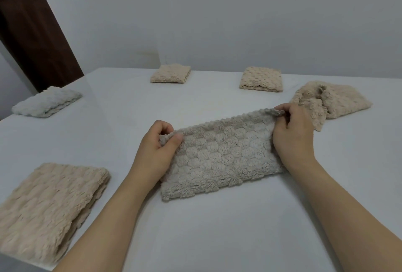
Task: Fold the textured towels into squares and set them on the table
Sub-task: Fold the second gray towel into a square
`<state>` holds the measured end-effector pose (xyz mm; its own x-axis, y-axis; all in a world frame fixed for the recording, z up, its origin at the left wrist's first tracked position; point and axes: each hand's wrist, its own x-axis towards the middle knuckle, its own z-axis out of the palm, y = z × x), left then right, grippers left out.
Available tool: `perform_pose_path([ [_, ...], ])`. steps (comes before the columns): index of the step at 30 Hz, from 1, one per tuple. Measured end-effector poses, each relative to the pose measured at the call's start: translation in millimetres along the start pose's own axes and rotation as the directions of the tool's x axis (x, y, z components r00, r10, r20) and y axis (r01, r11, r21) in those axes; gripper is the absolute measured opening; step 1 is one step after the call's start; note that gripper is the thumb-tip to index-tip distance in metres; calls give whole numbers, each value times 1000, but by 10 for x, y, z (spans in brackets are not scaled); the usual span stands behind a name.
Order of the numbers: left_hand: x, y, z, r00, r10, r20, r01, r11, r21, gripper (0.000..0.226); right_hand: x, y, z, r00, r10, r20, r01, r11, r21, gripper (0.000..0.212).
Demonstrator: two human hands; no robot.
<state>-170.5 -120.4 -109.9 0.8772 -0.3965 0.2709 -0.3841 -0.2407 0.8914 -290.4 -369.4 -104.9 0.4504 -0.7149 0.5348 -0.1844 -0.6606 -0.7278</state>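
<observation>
A grey textured towel (219, 156) lies folded into a long rectangle in the middle of the white table (206, 228). My left hand (156, 147) pinches its far left corner between thumb and fingers. My right hand (293, 132) pinches its far right corner, lifted slightly off the table. Folded squares lie around it: a beige one (50, 206) at the near left, a pale grey one (46, 102) at the far left, and two beige ones (170, 74) (261, 79) along the back.
A crumpled, unfolded beige towel (332, 100) sits at the right, just behind my right hand. A grey wall (217, 15) rises behind the table, and a dark brown door frame (37, 32) stands at the far left.
</observation>
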Motion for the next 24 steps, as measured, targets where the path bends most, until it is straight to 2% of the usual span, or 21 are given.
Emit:
perform_pose_path([
  [4, 2, 74, 51, 996, -36, -84, 23, 989, -143, 15, 0, -41, -20, 998, -13, -64, 17, 997, 70, 28],
  [7, 18, 45, 52, 987, -41, -156, 25, 994, -104, 9, -8, -43, -22, 996, -42, -83, 45, 998, 41, 23],
  [10, 30, -5, 65, 985, -73, -159, 75, 997, 4, 7, -38, -109, -32, 956, -280, -88, 264, 951, -158, 21],
  [11, 27, -11, 78, 985, -73, -156, 79, 996, 34, 7, -61, -159, -22, 932, -361, -34, 347, 916, -203, 21],
  [13, 14, -3, 97, 988, -53, -144, 68, 992, 102, 5, -132, -252, 27, 880, -435, 190, 471, 850, -236, 28],
  [14, 11, 1, 98, 989, -49, -141, 68, 988, 136, 4, -181, -266, 65, 851, -403, 336, 496, 827, -265, 36],
  [16, 21, 7, 88, 985, -77, -156, 100, 984, 145, 2, -258, -215, 120, 791, -209, 575, 468, 811, -350, 47],
  [17, 33, 14, 78, 980, -115, -165, 137, 982, 129, 1, -265, -163, 130, 762, -114, 638, 438, 816, -378, 49],
  [19, 28, 25, 47, 968, -158, -193, 185, 974, 129, 8, -247, -102, 128, 713, -20, 701, 413, 820, -397, 51],
  [20, 3, 17, 35, 973, -74, -218, 129, 959, 252, 15, -242, -90, 127, 703, -9, 711, 416, 816, -401, 53],
  [22, -106, 50, 44, 955, 246, -163, -131, 850, 511, 27, -235, -85, 132, 691, 1, 723, 416, 817, -400, 54],
  [23, -169, 86, 67, 932, 359, -51, -281, 804, 524, 28, -238, -80, 136, 687, 5, 727, 413, 820, -396, 54],
  [24, -227, 131, 99, 914, 391, 106, -392, 790, 471, 26, -241, -77, 141, 686, 3, 728, 412, 823, -392, 55],
])
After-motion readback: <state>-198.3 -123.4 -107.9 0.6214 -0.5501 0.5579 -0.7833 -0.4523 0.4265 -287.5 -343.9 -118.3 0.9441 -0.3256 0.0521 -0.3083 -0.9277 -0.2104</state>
